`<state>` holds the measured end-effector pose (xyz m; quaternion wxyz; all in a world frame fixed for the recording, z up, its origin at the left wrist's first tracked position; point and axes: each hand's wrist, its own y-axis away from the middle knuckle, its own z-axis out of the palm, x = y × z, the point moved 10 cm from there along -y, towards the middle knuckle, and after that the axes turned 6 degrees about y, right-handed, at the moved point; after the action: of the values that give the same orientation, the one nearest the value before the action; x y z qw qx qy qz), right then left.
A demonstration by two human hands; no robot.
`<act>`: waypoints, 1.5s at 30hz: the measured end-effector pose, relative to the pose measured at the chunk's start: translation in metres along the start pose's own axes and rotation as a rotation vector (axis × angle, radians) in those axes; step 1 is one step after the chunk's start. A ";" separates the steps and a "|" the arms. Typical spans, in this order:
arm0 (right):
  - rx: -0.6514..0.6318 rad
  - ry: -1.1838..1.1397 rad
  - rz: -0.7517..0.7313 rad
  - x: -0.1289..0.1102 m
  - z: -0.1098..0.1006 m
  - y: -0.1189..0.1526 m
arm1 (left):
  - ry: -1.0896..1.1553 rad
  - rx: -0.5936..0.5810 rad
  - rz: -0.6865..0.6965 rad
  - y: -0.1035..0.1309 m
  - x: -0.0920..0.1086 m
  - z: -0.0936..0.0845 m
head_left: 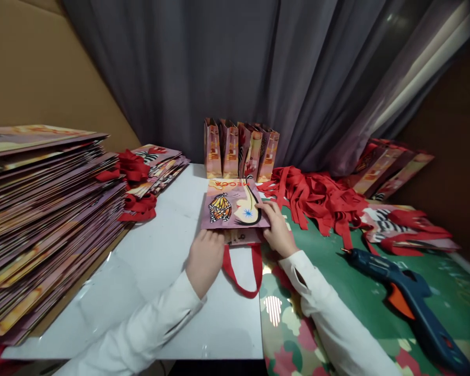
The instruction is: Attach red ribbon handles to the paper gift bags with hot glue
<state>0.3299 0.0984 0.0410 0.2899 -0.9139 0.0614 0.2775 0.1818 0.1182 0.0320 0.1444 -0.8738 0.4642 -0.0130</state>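
Observation:
A purple paper gift bag [237, 209] with a butterfly print lies on the white table in front of me, its mouth edge towards me and slightly parted. From that near edge a red ribbon handle [243, 292] loops down onto the table. My left hand [206, 256] is closed at the near left corner of the bag, its fingertips partly hidden under the edge. Along the right side, my right hand [276, 230] grips the bag with fingers on the printed face and the thumb hidden.
Tall stacks of flat bags [55, 219] fill the left. Several upright bags [231, 149] stand behind by the grey curtain [203, 68]. Red ribbons [321, 201] are heaped to the right, near a blue glue gun [399, 282] on a green sheet [321, 256].

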 end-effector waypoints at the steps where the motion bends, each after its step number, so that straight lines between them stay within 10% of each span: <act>1: -0.005 0.008 0.002 0.003 -0.002 -0.001 | 0.002 -0.019 0.025 -0.001 -0.001 0.004; 12: -0.056 0.096 0.023 0.028 -0.020 -0.010 | 0.253 0.174 0.502 0.025 0.033 -0.006; 28: -0.159 0.088 0.135 0.053 -0.039 0.003 | 0.416 0.049 0.424 0.022 0.007 0.011; 32: 0.062 0.133 0.296 0.024 -0.068 0.044 | 0.425 0.063 0.408 0.022 0.007 0.010; 37: -0.431 0.171 -0.103 -0.062 -0.002 0.100 | 0.425 0.069 0.400 0.020 0.006 0.004; 45: -0.531 0.431 -0.182 -0.048 0.001 0.122 | 0.421 0.081 0.354 0.019 0.005 0.003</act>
<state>0.2559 -0.0042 0.0053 0.0462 -0.9967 -0.0351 0.0576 0.1697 0.1052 0.0241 0.0795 -0.7507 0.6284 -0.1875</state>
